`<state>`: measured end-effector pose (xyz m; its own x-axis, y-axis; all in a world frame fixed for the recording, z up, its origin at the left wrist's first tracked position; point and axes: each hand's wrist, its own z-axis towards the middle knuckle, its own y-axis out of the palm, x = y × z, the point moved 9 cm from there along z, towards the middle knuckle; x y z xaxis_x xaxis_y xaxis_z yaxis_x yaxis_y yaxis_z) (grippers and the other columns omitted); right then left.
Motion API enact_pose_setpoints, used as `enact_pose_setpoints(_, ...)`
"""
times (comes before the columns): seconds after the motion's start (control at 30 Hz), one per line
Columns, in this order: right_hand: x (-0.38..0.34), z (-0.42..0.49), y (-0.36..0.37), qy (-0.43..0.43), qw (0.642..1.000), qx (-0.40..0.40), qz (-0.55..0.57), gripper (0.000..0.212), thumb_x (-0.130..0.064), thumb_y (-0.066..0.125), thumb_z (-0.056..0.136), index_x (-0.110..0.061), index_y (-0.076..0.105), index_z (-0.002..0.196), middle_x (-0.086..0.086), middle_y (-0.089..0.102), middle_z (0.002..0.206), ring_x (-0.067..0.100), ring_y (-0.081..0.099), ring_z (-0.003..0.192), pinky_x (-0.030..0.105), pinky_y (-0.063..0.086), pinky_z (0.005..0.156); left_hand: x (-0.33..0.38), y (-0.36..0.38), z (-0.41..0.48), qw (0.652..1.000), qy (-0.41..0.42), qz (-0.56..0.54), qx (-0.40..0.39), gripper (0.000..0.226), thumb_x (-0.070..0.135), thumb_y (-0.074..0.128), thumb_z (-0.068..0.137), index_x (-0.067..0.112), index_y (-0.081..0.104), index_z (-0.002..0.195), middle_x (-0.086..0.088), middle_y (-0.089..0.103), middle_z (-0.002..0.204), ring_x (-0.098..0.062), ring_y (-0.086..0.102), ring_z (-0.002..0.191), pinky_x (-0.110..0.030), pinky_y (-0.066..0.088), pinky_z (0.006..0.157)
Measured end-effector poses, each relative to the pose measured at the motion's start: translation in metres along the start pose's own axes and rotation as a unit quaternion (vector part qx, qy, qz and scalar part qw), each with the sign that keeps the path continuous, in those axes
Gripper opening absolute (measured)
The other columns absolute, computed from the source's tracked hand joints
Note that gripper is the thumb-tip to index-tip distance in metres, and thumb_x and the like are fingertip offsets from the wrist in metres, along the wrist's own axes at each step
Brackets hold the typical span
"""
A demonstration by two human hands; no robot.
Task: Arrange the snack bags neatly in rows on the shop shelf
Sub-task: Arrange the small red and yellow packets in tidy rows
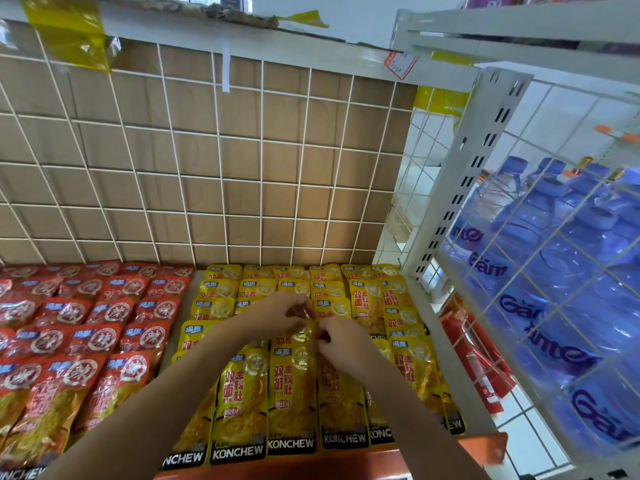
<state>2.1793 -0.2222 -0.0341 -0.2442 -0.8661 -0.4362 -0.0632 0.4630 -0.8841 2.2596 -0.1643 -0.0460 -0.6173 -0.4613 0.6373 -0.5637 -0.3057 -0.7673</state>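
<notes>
left hand [287, 311] and right hand [337, 337] both pinch one yellow bag [292, 339] by its top; yank it and the neighbouring bags [239, 393] probably slide crooked

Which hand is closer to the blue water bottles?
Right. The right hand is over the yellow bags, to the left of the bottles; the left hand lies further left still.

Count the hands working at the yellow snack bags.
2. The left hand is farther from the camera; the right hand is just right of it, nearer. Both seem to pinch one yellow snack bag. No hand appears hidden.
</notes>
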Motion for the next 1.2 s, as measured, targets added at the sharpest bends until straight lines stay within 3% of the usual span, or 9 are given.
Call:
enact_pose_setpoints(0.27,-0.002,0.004,0.000,-0.002,1.000,-0.011,-0.016,0.019,-0.019,0.054,0.088,-0.010,0.066,0.099,0.007,0.066,0.101,0.025,0.062,0.092,0.033,0.049,0.073,0.004,-0.002,-0.002,1.000,0.001,-0.005,0.015,0.016,0.012,0.059,0.087,0.019,0.064,0.101,0.011,0.058,0.086,-0.005,0.056,0.080,-0.012,0.042,0.067)
enact_pose_setpoints(0.43,-0.001,-0.003,-0.008,-0.017,0.999,0.033,-0.009,0.018,-0.018,0.054,0.088,-0.010,0.062,0.102,0.006,0.065,0.100,0.023,0.060,0.093,0.030,0.045,0.072,0.010,-0.012,-0.019,0.996,0.011,0.050,0.069,0.021,0.022,0.061,0.088,0.020,0.062,0.109,0.006,0.057,0.106,-0.009,0.052,0.099,-0.034,0.045,0.090)
enact_pose_setpoints(0.6,0.022,-0.023,-0.033,-0.013,0.986,0.162,0.024,0.010,-0.025,0.054,0.091,-0.023,0.059,0.099,-0.012,0.060,0.090,-0.003,0.054,0.072,0.012,0.048,0.066,0.015,0.001,-0.044,0.993,0.002,0.105,0.062,0.044,0.034,0.050,0.094,0.027,0.041,0.136,0.008,0.036,0.145,-0.010,0.028,0.136,-0.032,0.022,0.113)
enact_pose_setpoints(0.7,0.039,-0.037,-0.043,-0.015,0.974,0.225,0.007,0.007,-0.023,0.058,0.089,-0.022,0.061,0.095,-0.010,0.060,0.094,0.001,0.054,0.077,0.006,0.035,0.056,0.019,0.018,-0.056,0.987,-0.005,0.157,0.035,0.065,0.062,0.025,0.090,0.031,0.015,0.147,0.014,0.008,0.155,-0.006,0.004,0.142,-0.030,0.000,0.117)
enact_pose_setpoints(0.77,0.048,-0.044,-0.045,-0.030,0.966,0.257,0.003,0.007,-0.015,0.065,0.083,-0.019,0.064,0.088,-0.006,0.063,0.094,0.011,0.059,0.084,0.015,0.038,0.061,0.027,0.027,-0.061,0.980,0.006,0.198,0.032,0.100,0.083,-0.014,0.063,0.030,0.000,0.148,0.015,-0.011,0.152,-0.005,-0.014,0.140,-0.028,-0.015,0.112)
enact_pose_setpoints(0.87,0.056,-0.050,-0.043,-0.059,0.958,0.280,-0.016,0.018,-0.006,0.073,0.072,-0.017,0.065,0.084,-0.003,0.066,0.090,0.020,0.063,0.084,0.027,0.045,0.070,0.029,0.041,-0.061,0.969,-0.004,0.244,0.022,0.108,0.079,-0.035,0.048,0.026,-0.021,0.140,0.010,-0.027,0.144,-0.010,-0.026,0.137,-0.031,-0.020,0.110)
enact_pose_setpoints(0.93,0.061,-0.053,-0.039,-0.060,0.958,0.280,-0.032,0.023,-0.009,0.076,0.069,-0.017,0.067,0.088,-0.003,0.066,0.090,0.021,0.064,0.085,0.036,0.050,0.074,0.027,0.046,-0.059,0.964,-0.022,0.264,0.034,0.100,0.078,-0.031,0.058,0.023,-0.015,0.140,0.004,-0.018,0.149,-0.016,-0.016,0.140,-0.037,-0.013,0.115)
enact_pose_setpoints(1.03,0.070,-0.057,-0.031,-0.048,0.959,0.278,-0.037,0.025,-0.013,0.076,0.069,-0.017,0.068,0.092,-0.003,0.067,0.094,0.021,0.065,0.086,0.038,0.051,0.073,0.019,0.054,-0.058,0.955,-0.052,0.289,0.025,0.078,0.064,-0.001,0.091,0.016,0.041,0.136,-0.006,0.046,0.141,-0.022,0.036,0.131,-0.042,0.017,0.108)
enact_pose_setpoints(1.2,0.070,-0.063,-0.029,-0.033,0.956,0.289,-0.049,0.025,-0.030,0.056,0.076,-0.018,0.069,0.093,-0.004,0.067,0.092,0.018,0.067,0.083,0.037,0.052,0.072,0.017,0.065,-0.061,0.958,-0.051,0.280,-0.017,0.067,0.061,0.011,0.095,0.018,0.046,0.133,-0.006,0.052,0.136,-0.021,0.049,0.125,-0.043,0.018,0.101)
